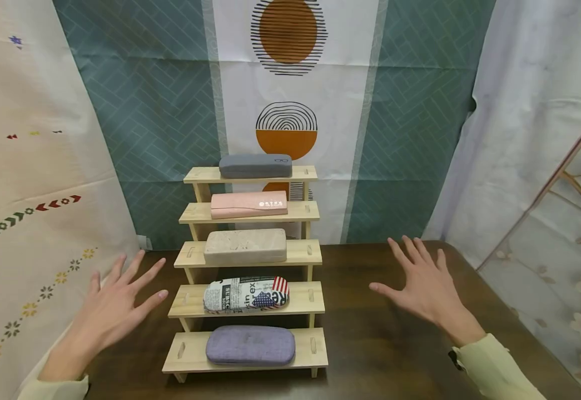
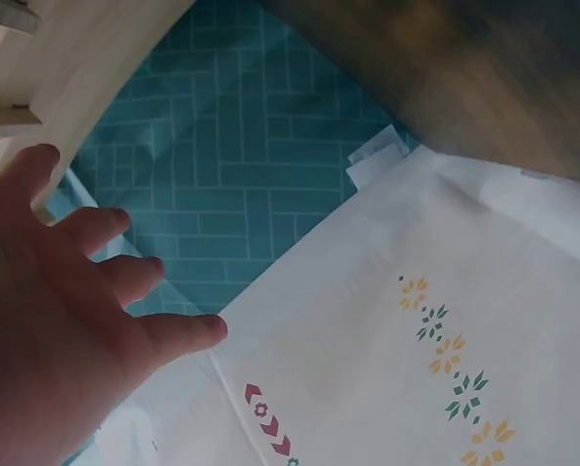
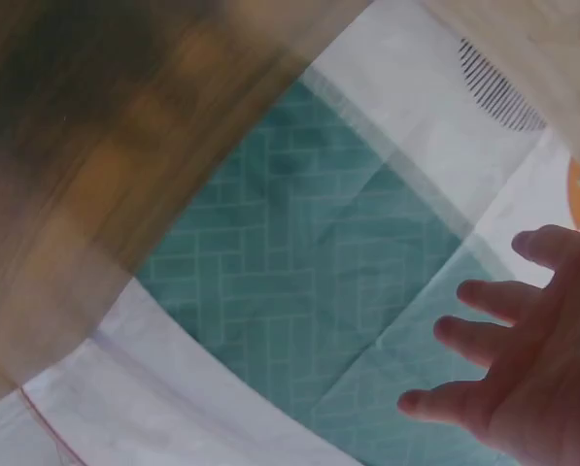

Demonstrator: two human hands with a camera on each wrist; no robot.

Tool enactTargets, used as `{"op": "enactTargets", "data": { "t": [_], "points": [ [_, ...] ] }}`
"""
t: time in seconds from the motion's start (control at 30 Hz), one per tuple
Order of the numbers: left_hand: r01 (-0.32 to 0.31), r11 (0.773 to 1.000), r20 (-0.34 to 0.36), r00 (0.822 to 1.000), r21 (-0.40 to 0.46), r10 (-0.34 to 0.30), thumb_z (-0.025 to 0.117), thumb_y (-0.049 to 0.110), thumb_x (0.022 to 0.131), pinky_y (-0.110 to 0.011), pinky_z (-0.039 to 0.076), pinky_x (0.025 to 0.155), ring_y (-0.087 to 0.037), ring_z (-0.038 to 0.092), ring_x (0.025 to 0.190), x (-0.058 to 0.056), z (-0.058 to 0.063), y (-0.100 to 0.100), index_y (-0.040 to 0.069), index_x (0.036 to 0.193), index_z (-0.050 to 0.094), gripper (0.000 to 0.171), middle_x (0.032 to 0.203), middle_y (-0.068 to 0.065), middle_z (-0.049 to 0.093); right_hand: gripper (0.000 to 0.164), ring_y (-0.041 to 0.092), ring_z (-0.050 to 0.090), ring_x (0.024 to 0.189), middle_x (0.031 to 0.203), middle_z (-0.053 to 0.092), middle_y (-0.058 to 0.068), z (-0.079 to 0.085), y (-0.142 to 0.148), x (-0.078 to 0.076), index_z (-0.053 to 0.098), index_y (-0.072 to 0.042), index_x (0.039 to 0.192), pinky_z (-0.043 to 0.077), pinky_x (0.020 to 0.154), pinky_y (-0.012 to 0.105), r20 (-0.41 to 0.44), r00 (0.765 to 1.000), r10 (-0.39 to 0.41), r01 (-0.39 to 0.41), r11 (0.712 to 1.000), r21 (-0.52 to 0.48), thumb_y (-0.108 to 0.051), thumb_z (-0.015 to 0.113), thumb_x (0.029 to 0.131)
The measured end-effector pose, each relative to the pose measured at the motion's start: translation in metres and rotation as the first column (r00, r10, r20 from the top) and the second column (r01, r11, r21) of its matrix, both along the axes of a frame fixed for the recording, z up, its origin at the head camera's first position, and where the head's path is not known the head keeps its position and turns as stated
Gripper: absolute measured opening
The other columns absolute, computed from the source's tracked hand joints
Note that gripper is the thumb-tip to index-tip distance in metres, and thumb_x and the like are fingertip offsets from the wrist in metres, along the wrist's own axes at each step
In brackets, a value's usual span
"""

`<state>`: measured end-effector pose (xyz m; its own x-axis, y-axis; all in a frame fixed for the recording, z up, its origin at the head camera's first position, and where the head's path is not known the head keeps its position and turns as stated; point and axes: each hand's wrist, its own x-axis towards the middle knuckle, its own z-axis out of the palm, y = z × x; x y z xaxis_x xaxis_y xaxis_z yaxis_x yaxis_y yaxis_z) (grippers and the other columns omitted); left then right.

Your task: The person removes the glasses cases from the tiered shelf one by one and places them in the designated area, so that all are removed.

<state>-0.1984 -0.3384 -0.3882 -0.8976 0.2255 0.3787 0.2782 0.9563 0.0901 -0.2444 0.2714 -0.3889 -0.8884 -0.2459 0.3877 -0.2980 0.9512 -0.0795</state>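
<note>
A stepped wooden rack (image 1: 175, 355) stands on the dark table, with one glasses case lying on each tier. From the top come a grey-blue case (image 1: 255, 166), a pink flap case (image 1: 240, 205), a cream marbled case (image 1: 245, 247), a newsprint-and-flag patterned case (image 1: 230, 294) and, lowest, a purple-grey fabric case (image 1: 250, 345). To the rack's left my left hand (image 1: 115, 308) hovers with fingers spread, holding nothing. My right hand (image 1: 425, 286), also spread and bare of any object, is farther out on the right side. Both wrist views show the extended fingers.
Brown table (image 1: 365, 355) surface lies around the rack. Behind it hangs a teal and white curtain (image 1: 410, 139) with orange circles. An embroidered white cloth (image 1: 35, 183) borders the left, and a pale floral cloth (image 1: 545, 250) the right.
</note>
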Motion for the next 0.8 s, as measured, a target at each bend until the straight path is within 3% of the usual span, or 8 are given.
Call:
{"op": "enactTargets", "data": {
  "t": [0.13,0.3,0.37,0.5,0.63,0.73,0.8],
  "points": [
    [0.042,0.998,-0.033,0.999,0.037,-0.040,0.063,0.052,0.103,-0.087,0.009,0.105,-0.055,0.016,0.153,0.004,-0.002,0.002,0.030,0.168,0.032,0.076,0.169,-0.025,0.024,0.112,0.047,0.034,0.149,0.162,0.039,0.024,-0.001,-0.008,0.014,0.031,-0.017,0.168,0.023,0.113,0.077,-0.047,0.998,0.047,-0.049,0.998,-0.045,-0.082,0.066,0.084],
    [0.108,0.981,-0.022,0.994,0.163,-0.105,0.069,0.044,0.101,-0.084,0.008,0.110,-0.050,0.014,0.156,0.008,-0.003,0.006,0.030,0.169,0.028,0.081,0.169,-0.026,0.024,0.109,0.043,0.044,0.141,0.158,0.045,0.020,0.000,-0.024,0.036,0.033,-0.021,0.168,0.047,0.096,0.070,-0.057,0.993,0.102,-0.108,0.987,-0.117,-0.079,0.071,0.084],
    [0.129,0.967,-0.009,0.991,0.222,-0.130,0.070,0.041,0.101,-0.083,0.008,0.111,-0.049,0.013,0.157,0.010,-0.003,0.008,0.030,0.169,0.027,0.081,0.170,-0.025,0.023,0.106,0.041,0.048,0.138,0.156,0.047,0.017,0.000,-0.031,0.045,0.037,-0.022,0.166,0.051,0.090,0.067,-0.058,0.990,0.126,-0.133,0.979,-0.156,-0.077,0.073,0.083],
    [0.165,0.932,0.006,0.984,0.322,-0.176,0.071,0.035,0.101,-0.078,0.009,0.116,-0.045,0.012,0.158,0.010,-0.004,0.012,0.031,0.170,0.026,0.083,0.172,-0.019,0.022,0.099,0.035,0.052,0.136,0.153,0.052,0.011,0.000,-0.047,0.063,0.044,-0.024,0.162,0.052,0.093,0.062,-0.059,0.981,0.182,-0.191,0.954,-0.232,-0.072,0.078,0.083],
    [0.214,0.901,-0.049,0.976,0.378,-0.211,0.077,0.025,0.098,-0.040,0.018,0.125,-0.032,0.024,0.156,0.008,-0.003,0.015,0.030,0.168,0.031,0.083,0.169,-0.014,0.031,0.090,0.027,0.054,0.135,0.149,0.055,0.001,0.000,-0.065,0.078,0.050,-0.028,0.158,0.053,0.096,0.057,-0.045,0.968,0.247,-0.249,0.921,-0.301,-0.065,0.083,0.083],
    [0.241,0.880,-0.094,0.971,0.410,-0.221,0.079,0.019,0.097,-0.011,0.018,0.112,-0.012,0.030,0.151,0.005,-0.001,0.017,0.029,0.167,0.035,0.083,0.166,-0.011,0.039,0.085,0.019,0.055,0.134,0.147,0.056,-0.009,0.000,-0.078,0.088,0.053,-0.031,0.154,0.054,0.098,0.052,-0.024,0.956,0.293,-0.284,0.895,-0.343,-0.061,0.086,0.082],
    [0.245,0.859,-0.101,0.970,0.450,-0.223,0.079,0.017,0.097,-0.006,0.019,0.108,0.000,0.030,0.147,0.002,0.000,0.019,0.030,0.166,0.036,0.082,0.165,-0.009,0.041,0.082,0.014,0.055,0.133,0.145,0.056,-0.014,-0.001,-0.088,0.092,0.055,-0.033,0.152,0.054,0.100,0.049,-0.005,0.945,0.328,-0.307,0.879,-0.366,-0.059,0.088,0.081]
  ]
}}
